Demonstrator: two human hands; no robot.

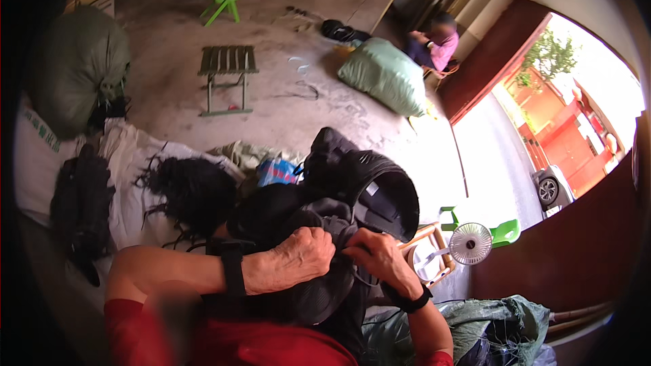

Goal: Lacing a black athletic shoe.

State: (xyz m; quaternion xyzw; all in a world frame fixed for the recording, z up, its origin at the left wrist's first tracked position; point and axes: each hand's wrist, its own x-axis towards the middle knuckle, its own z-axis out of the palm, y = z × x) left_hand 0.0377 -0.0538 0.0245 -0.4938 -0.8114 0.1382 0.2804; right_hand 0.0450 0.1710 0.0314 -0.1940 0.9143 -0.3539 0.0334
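Your left hand (298, 255) and right hand (381, 259) face each other, fingers clenched, both grasping a dark grey cap (331, 293) above your lap (352, 331). Black cap (392, 193) just beyond, hollow side showing.

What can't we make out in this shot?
All in the head view:
Dark item between left hand and right hand: gripped part covered by the fingers; outline merges into black material below.
Seated person: head blurred.
Pale green sack: contents hidden by its fabric.
Car: partly hidden behind the dark red panel.
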